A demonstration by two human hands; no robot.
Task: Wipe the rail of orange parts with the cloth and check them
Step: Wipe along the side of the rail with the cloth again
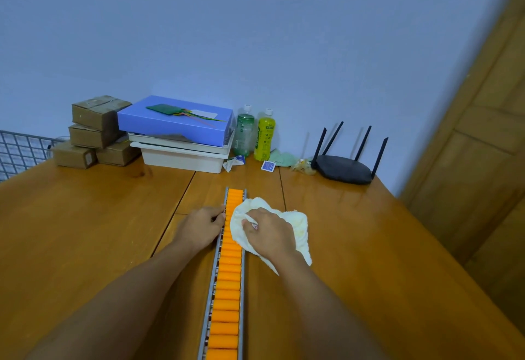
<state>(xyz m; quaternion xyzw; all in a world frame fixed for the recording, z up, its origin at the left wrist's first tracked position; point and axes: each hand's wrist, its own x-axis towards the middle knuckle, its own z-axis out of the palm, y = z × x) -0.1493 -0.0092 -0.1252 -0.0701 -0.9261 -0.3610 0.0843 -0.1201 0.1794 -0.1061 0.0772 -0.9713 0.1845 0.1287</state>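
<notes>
Your right hand (270,233) is curled round the cloth (297,224) and grips it, a fold of it pinched up between thumb and forefinger. The pale yellow cloth is bunched under that hand. Its left part lies on the orange parts (225,302) and its right part spills onto the desk (369,246) beside them.

Your left hand (200,226) lies palm down on the desk on the other side. Its fingers are fairly straight and their tips touch the left wall of the rail (242,302); it holds nothing.

The rail is a narrow grey channel packed with orange parts in a single row. It runs down the middle of the desk, from the near edge towards the far edge, and stops short of the things lined up there. Both your hands are close to its far end.

Along the far edge, against the wall, these stand from left to right:
- a stack of cardboard boxes (96,132)
- a blue box (176,123) on top of white trays (184,158)
- a green bottle (244,132)
- a yellow bottle (264,135)
- a black router (345,167), near the far right corner

A wire grid (20,149) shows at the left edge of the desk.
</notes>
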